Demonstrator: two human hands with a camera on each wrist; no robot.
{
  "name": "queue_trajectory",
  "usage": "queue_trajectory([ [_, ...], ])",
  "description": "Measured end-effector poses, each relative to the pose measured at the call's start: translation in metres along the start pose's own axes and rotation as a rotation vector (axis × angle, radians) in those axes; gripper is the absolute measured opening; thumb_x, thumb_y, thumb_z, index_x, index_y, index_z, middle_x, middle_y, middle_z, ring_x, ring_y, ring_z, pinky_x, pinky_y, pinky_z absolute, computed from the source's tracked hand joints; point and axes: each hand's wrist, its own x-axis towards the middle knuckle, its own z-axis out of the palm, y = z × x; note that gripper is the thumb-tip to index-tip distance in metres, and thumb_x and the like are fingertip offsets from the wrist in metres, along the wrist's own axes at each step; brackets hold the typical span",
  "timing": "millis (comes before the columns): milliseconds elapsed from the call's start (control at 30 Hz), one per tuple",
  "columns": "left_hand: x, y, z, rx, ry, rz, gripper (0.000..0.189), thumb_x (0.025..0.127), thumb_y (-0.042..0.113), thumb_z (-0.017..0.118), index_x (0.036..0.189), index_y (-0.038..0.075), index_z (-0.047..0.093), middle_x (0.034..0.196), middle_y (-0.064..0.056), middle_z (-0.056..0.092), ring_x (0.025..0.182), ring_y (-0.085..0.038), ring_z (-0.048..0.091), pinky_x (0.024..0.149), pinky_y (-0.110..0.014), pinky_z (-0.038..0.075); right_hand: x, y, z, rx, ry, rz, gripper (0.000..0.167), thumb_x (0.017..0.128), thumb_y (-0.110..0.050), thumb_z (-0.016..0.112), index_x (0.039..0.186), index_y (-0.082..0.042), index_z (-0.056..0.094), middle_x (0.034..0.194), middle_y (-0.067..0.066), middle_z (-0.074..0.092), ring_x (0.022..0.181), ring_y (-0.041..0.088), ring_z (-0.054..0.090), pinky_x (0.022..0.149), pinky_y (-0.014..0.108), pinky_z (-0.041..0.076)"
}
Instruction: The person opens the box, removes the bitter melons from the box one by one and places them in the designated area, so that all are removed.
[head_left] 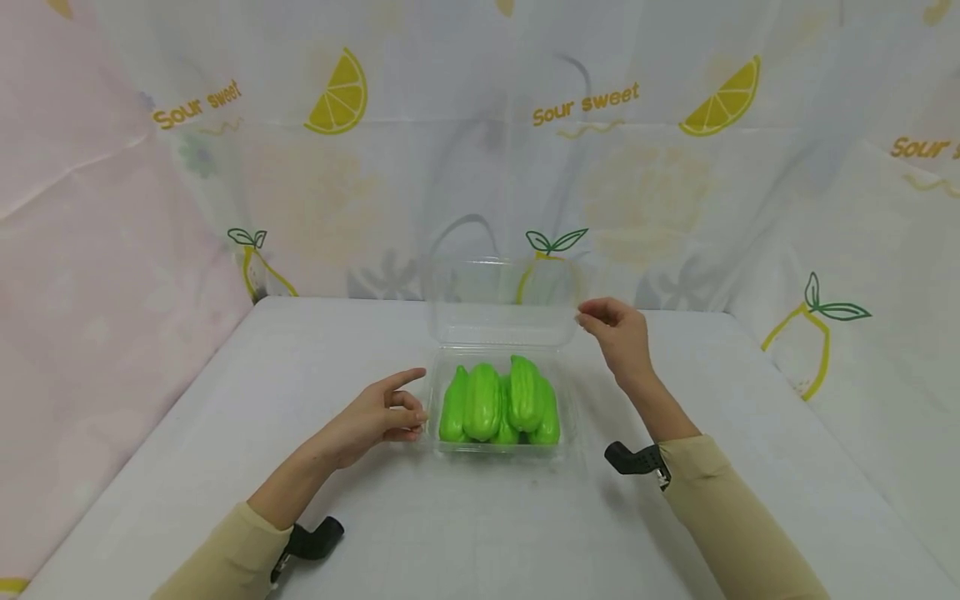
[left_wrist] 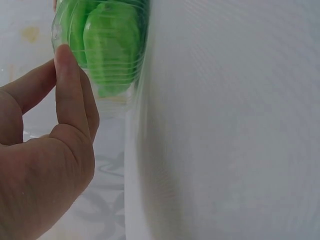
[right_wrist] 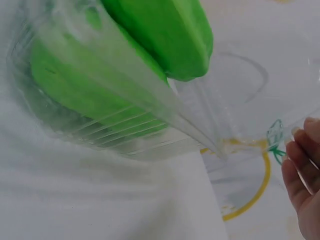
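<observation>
A clear plastic clamshell box (head_left: 495,448) sits on the table with its lid (head_left: 502,321) raised and tilted back. Several glossy, bright green, ribbed pieces (head_left: 482,402), like elongated fruits or vegetables, lie side by side in its base. At the base's left rim my left hand (head_left: 375,421) pinches the plastic between thumb and fingers, its index finger pointing toward the hinge. My right hand (head_left: 618,333) holds the right edge of the raised lid with its fingertips. In the right wrist view the fingers (right_wrist: 300,175) meet the transparent lid edge.
A white cloth covers the table (head_left: 487,533). Behind it hangs a pale curtain (head_left: 465,167) printed with lemons and lettering, and further cloth closes in both sides. Black wrist-worn mounts (head_left: 633,458) stick out from both forearms.
</observation>
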Motion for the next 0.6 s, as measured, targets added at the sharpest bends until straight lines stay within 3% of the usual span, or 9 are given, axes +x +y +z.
queue_trajectory([
  [167, 0.001, -0.001, 0.0, -0.002, -0.002, 0.002, 0.079, 0.094, 0.009, 0.066, 0.158, 0.012, 0.02, 0.098, -0.006, 0.061, 0.081, -0.014, 0.066, 0.075, -0.025, 0.061, 0.003, 0.009, 0.002, -0.044, -0.027, -0.001, 0.021, 0.09, 0.0, 0.068, 0.108, 0.013, 0.067, 0.105, 0.024, 0.068, 0.075, -0.001, 0.061, 0.07, 0.01, 0.052],
  [400, 0.001, 0.0, 0.0, -0.005, 0.002, 0.002, 0.079, 0.093, 0.008, 0.067, 0.158, 0.013, 0.021, 0.098, -0.005, 0.061, 0.081, -0.014, 0.066, 0.075, -0.025, 0.061, 0.004, 0.015, 0.006, -0.094, -0.025, -0.01, 0.02, 0.091, -0.002, 0.068, 0.107, 0.01, 0.067, 0.095, 0.013, 0.069, 0.073, 0.001, 0.061, 0.067, 0.012, 0.052],
  [600, 0.001, -0.001, -0.001, -0.005, 0.002, 0.003, 0.079, 0.094, 0.008, 0.066, 0.158, 0.013, 0.021, 0.098, -0.005, 0.061, 0.081, -0.014, 0.067, 0.076, -0.025, 0.061, 0.005, 0.022, 0.008, -0.181, -0.041, -0.002, 0.021, 0.09, -0.003, 0.067, 0.108, 0.007, 0.068, 0.094, 0.015, 0.068, 0.073, 0.0, 0.058, 0.065, 0.012, 0.05],
])
